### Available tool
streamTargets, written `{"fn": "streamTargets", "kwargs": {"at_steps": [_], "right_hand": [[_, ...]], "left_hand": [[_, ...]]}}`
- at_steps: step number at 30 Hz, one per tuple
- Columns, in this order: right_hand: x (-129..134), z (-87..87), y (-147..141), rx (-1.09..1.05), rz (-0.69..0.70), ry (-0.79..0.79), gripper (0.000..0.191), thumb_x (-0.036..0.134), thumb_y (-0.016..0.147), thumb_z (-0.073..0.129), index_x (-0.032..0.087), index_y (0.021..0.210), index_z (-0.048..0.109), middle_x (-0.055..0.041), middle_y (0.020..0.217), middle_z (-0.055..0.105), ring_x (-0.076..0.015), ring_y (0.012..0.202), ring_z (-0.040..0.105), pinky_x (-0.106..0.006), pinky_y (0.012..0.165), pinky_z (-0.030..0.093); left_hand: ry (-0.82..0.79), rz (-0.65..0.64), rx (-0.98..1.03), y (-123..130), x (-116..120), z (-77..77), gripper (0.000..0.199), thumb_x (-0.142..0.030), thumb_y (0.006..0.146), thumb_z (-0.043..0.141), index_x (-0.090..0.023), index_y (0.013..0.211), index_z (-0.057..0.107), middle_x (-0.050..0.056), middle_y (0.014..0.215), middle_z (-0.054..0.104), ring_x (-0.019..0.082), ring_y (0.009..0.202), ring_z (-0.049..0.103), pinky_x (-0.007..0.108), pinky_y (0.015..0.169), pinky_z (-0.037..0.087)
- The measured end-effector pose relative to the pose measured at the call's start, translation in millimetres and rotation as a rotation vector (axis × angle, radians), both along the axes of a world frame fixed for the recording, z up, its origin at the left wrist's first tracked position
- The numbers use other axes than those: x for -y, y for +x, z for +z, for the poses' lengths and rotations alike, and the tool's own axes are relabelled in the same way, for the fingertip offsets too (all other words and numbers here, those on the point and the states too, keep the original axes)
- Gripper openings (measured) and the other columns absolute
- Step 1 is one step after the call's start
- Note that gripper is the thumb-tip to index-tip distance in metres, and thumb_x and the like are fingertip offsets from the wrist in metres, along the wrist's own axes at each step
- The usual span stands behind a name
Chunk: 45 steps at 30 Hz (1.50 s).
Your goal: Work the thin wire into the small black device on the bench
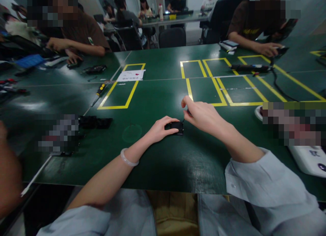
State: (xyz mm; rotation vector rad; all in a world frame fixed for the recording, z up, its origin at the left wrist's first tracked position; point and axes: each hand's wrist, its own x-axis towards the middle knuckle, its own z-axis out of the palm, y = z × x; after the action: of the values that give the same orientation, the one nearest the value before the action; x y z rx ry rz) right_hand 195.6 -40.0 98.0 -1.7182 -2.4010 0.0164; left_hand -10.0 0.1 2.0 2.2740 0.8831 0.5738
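My left hand [161, 129] is closed around the left side of a small black rectangular part [177, 127], holding it down on the green table [163, 168]. Thumb and fingers press on its near and far edges. Just to the right, my right hand [201, 114] is closed in a pinch above the table. A thin dark tip [183, 120] shows below its fingers, at the right edge of the black part. Most of what the right hand holds is hidden by the fingers, so its kind cannot be made out.
Yellow tape outlines [188, 90] mark the table. A yellow-and-black screwdriver [101, 90] and a white paper [131, 75] lie left of centre. More black parts [95, 122] lie at left. A black electric screwdriver [251, 68] with a cable is at right. Co-workers sit opposite.
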Motion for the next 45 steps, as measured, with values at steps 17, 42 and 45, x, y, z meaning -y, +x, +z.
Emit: {"fn": "streamTargets", "kwargs": {"at_steps": [17,42,45], "right_hand": [[1.7,3.0,-2.4,0.014,-0.015,-0.017,0.03,0.027,0.091,0.033,0.019,0.116,0.046,-0.0075,0.083,0.068,-0.0202,0.067,0.061,-0.027,0.055,0.025],[1.2,1.6,-2.4,-0.013,-0.008,-0.004,0.03,0.04,0.096,0.032,0.02,0.109,0.049,-0.0058,0.082,0.069,-0.019,0.067,0.061,-0.026,0.054,0.023],[0.3,1.1,-2.2,0.019,-0.02,0.0,0.029,0.04,0.096,0.032,0.02,0.107,0.05,-0.0058,0.08,0.069,-0.02,0.068,0.062,-0.026,0.053,0.021]], "left_hand": [[0.001,0.006,0.003,0.5,-0.2,-0.3,0.04,-0.046,0.086,0.061,-0.023,0.119,0.061,0.005,0.104,0.06,0.021,0.098,0.058,0.033,0.089,0.044],[0.002,-0.003,0.006,-0.4,-0.5,-2.2,0.04,-0.045,0.087,0.06,-0.023,0.12,0.061,0.005,0.108,0.06,0.021,0.1,0.058,0.033,0.091,0.043],[0.001,-0.005,0.015,-0.4,-0.6,-2.4,0.039,-0.045,0.087,0.06,-0.023,0.119,0.061,0.005,0.109,0.06,0.021,0.101,0.058,0.033,0.092,0.043]]}}
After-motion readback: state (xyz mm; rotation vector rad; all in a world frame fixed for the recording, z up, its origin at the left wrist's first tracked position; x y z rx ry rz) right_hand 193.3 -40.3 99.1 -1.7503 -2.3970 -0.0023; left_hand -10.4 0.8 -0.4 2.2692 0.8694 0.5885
